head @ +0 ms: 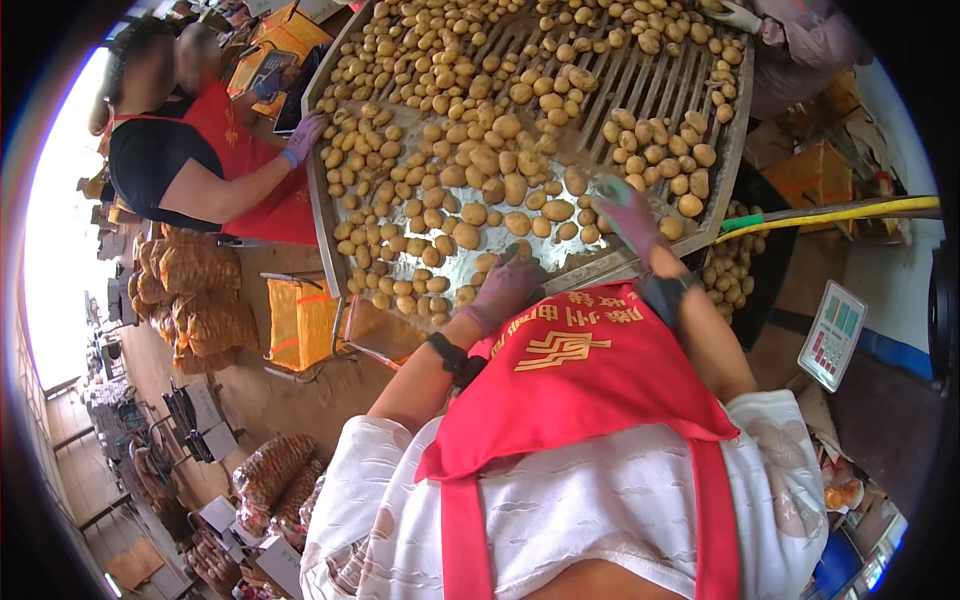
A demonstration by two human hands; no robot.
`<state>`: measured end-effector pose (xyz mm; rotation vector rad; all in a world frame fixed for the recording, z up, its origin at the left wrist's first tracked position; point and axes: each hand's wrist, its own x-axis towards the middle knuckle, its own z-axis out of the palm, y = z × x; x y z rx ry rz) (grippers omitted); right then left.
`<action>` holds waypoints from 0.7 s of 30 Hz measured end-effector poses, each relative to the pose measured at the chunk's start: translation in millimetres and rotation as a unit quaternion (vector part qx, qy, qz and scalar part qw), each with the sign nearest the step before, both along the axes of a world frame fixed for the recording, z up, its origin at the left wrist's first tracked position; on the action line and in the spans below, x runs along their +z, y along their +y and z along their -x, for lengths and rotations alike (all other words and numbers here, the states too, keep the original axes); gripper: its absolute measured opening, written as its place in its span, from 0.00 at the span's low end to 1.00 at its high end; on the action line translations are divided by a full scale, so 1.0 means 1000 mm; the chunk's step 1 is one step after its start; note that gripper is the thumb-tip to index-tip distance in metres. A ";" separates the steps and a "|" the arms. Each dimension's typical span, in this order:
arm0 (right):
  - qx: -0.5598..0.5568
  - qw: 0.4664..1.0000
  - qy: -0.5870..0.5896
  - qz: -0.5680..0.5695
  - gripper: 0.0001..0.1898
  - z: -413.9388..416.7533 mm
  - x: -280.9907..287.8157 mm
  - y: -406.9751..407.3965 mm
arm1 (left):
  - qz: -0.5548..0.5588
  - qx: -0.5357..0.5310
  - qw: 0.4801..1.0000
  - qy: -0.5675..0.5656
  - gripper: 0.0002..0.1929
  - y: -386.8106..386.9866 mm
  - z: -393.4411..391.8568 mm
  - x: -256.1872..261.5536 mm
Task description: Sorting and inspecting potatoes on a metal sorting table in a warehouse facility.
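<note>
Potatoes (466,237) of mixed sizes lie spread over a metal sorting table (551,191). Its near part is a smooth, shiny sheet and its far part is a slatted grate (637,82). My left hand (506,289), in a purple glove with dark green fingertips, rests at the table's near edge, its fingers apart beside a potato (523,247). My right hand (628,214), gloved alike and blurred, reaches over the right part of the sheet, next to several potatoes. Whether it grips one is hidden by the blur.
A raised metal rim (321,202) borders the table. A co-worker's gloved hand (304,139) rests on it at left; another gloved hand (733,16) is at far right. Potatoes fill a black container (772,259) under a yellow hose (840,215). Orange mesh bags (300,322) stand at left.
</note>
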<state>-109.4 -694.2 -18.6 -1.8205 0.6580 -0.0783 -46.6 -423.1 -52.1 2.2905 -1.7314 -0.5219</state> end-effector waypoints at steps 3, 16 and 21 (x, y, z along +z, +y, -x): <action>0.085 0.930 0.002 0.357 0.25 -0.045 -0.024 0.016 | 0.023 0.116 0.976 0.182 0.14 -0.016 -0.014 0.051; -0.027 0.814 -0.052 -0.578 0.13 0.036 -0.012 0.013 | -0.120 0.224 0.967 0.008 0.30 -0.089 -0.076 0.023; -0.050 0.776 -0.073 -0.625 0.15 0.063 -0.017 -0.006 | -0.137 0.323 0.934 0.074 0.31 -0.086 -0.090 0.026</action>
